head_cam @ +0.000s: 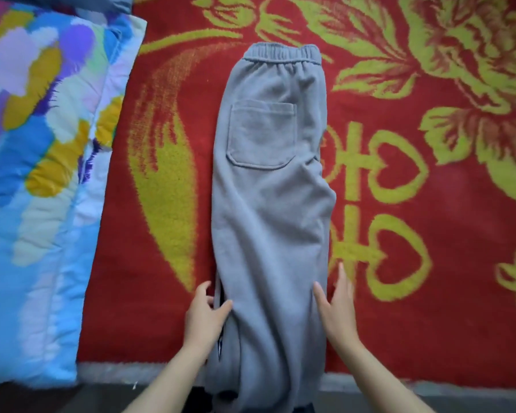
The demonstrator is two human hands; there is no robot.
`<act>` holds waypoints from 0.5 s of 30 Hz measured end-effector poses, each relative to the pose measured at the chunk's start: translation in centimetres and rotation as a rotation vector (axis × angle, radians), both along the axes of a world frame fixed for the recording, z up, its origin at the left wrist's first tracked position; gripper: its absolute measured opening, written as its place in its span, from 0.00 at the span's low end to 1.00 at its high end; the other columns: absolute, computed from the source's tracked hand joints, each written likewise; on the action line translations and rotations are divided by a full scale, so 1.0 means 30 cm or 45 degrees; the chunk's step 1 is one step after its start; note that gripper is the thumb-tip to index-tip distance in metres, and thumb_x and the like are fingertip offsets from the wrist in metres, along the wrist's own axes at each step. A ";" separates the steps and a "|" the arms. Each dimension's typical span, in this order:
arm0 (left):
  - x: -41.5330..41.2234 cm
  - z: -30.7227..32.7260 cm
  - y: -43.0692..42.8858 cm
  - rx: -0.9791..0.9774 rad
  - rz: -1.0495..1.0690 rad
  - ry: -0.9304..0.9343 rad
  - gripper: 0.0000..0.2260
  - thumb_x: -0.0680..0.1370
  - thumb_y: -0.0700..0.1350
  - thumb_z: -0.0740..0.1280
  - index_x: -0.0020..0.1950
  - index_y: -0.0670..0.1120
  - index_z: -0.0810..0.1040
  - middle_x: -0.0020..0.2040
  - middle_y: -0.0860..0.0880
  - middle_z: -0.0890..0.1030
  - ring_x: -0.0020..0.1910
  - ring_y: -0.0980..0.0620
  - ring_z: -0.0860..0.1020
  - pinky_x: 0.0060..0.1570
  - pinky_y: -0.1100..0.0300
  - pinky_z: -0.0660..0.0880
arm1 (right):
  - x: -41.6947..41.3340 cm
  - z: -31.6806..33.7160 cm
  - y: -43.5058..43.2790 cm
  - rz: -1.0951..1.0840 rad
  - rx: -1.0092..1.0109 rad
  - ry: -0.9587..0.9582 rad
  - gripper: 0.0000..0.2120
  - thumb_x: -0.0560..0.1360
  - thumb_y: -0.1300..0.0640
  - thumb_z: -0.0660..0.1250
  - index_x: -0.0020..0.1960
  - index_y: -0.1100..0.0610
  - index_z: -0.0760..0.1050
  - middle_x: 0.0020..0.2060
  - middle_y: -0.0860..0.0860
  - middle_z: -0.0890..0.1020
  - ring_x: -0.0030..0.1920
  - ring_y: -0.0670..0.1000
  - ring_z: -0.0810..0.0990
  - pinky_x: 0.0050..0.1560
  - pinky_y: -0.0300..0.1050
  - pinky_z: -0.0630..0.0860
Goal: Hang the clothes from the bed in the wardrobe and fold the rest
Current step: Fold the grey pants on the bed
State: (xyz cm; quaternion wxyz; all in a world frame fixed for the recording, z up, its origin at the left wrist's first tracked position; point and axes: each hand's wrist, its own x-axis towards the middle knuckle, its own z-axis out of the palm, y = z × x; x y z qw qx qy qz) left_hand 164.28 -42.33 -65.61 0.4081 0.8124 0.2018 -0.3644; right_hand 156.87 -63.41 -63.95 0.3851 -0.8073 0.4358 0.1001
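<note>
Soft, even light, faint shadows; right hand (pixel 338 305) motion-blurred, edges slightly bowed.

A bed covered by a red blanket (pixel 429 308) with yellow-green flowers fills most of the frame. Grey sweatpants (pixel 271 210) lie lengthwise at centre, waistband toward the top. A multicoloured quilt (pixel 36 174) lies along the left edge.
</note>
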 end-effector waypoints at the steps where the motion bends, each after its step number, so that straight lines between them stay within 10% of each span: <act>1: -0.047 0.012 0.016 -0.012 -0.013 0.026 0.27 0.72 0.40 0.72 0.69 0.42 0.68 0.50 0.43 0.79 0.51 0.44 0.78 0.53 0.54 0.72 | -0.066 -0.002 0.043 -0.081 0.069 0.034 0.34 0.76 0.59 0.66 0.76 0.62 0.51 0.73 0.59 0.60 0.73 0.56 0.58 0.71 0.44 0.55; 6: -0.256 0.069 0.069 0.081 -0.132 -0.209 0.25 0.74 0.37 0.69 0.70 0.43 0.68 0.62 0.44 0.73 0.63 0.44 0.70 0.62 0.56 0.65 | -0.313 0.004 0.231 -0.188 0.137 0.136 0.36 0.74 0.61 0.68 0.76 0.60 0.53 0.72 0.57 0.62 0.72 0.55 0.61 0.70 0.46 0.58; 15: -0.437 0.005 0.069 0.095 -0.387 -0.132 0.07 0.76 0.49 0.68 0.48 0.48 0.72 0.43 0.50 0.76 0.48 0.48 0.75 0.47 0.56 0.70 | -0.415 -0.029 0.275 -0.293 0.198 0.006 0.35 0.71 0.60 0.71 0.74 0.59 0.58 0.69 0.52 0.68 0.68 0.52 0.67 0.67 0.46 0.65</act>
